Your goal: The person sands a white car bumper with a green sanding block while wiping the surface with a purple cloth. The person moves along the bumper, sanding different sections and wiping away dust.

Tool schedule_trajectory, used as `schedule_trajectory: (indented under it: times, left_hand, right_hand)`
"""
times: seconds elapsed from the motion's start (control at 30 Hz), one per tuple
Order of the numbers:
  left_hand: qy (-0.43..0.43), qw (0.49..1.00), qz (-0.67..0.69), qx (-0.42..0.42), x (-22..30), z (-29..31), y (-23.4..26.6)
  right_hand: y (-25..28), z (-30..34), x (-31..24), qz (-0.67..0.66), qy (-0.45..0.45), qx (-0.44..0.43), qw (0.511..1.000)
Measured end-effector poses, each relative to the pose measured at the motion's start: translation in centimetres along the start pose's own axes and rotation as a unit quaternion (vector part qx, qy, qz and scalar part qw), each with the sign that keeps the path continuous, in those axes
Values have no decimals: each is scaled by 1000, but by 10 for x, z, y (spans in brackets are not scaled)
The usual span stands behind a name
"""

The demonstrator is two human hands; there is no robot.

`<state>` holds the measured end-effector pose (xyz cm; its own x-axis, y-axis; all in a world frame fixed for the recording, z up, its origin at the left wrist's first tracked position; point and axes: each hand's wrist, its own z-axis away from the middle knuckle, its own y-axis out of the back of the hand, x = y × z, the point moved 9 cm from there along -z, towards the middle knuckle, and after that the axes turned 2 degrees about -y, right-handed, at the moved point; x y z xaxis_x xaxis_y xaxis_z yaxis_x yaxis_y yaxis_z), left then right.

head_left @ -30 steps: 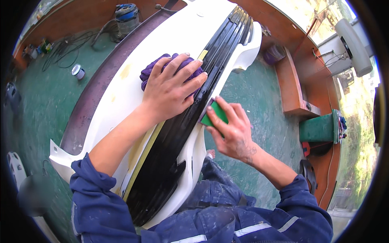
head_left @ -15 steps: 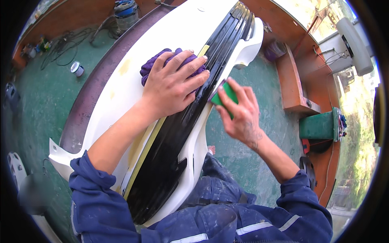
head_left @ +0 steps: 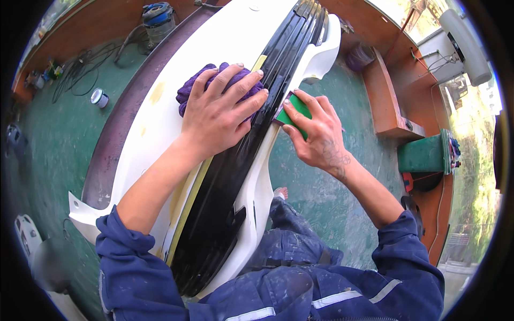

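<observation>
A long white car bumper [head_left: 209,43] with a glossy black centre section [head_left: 214,214] lies lengthwise before me. Yellow tape [head_left: 188,214] runs along the border between white and black. My left hand [head_left: 214,115] presses a bunched purple cloth [head_left: 188,93] onto the bumper, its fingers spread over the folds and the thumb mostly hidden. In my right hand [head_left: 321,131] is a green sanding block [head_left: 297,110] with a dark underside. The block sits against the white lip on the bumper's right side, fingers on top of it and thumb at the near edge. Tan patches [head_left: 157,93] mark the white surface.
A dusty purplish panel [head_left: 115,125] runs along the bumper's left side. On the green floor stand a small tin [head_left: 99,98] and a blue-topped vacuum [head_left: 158,24], with cables [head_left: 85,75] nearby. An orange bench [head_left: 381,96] and a green bin [head_left: 422,154] are at the right.
My right hand and the sanding block have shifted slightly forward along the bumper's right lip, and the block has turned a little. My left hand stays on the cloth. The whole view has shifted slightly.
</observation>
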<state>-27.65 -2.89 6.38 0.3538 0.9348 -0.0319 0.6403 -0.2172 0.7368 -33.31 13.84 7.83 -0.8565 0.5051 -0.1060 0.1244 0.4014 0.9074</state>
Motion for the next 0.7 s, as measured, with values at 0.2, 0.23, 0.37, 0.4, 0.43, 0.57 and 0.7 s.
schedule_trajectory:
  times: [0.2, 0.23, 0.37, 0.4, 0.43, 0.57, 0.7]
  left_hand:
    - [-1, 1000, 11, -17, 0, -4, -2]
    - [1, 1000, 8, -19, 1, -1, -1]
    - [4, 1000, 24, -20, 0, -3, -4]
    - [2, 1000, 22, -19, 1, -4, -3]
    - [-2, 1000, 21, -19, 2, -4, -3]
    - [-5, 1000, 7, -21, 1, -5, 1]
    - [-6, 999, 23, -28, 1, -6, 0]
  right_hand:
    - [3, 9, -18, -8, 31, -40, 999]
    - [1, 2, -5, 11, 21, -28, 999]
    - [1, 31, -47, -62, 32, -62, 996]
    - [2, 34, -50, -80, 40, -62, 994]
    - [1, 28, -37, -59, 28, -46, 997]
    - [-5, 13, -7, -33, -7, -12, 999]
    - [-1, 37, -39, -75, 14, -35, 997]
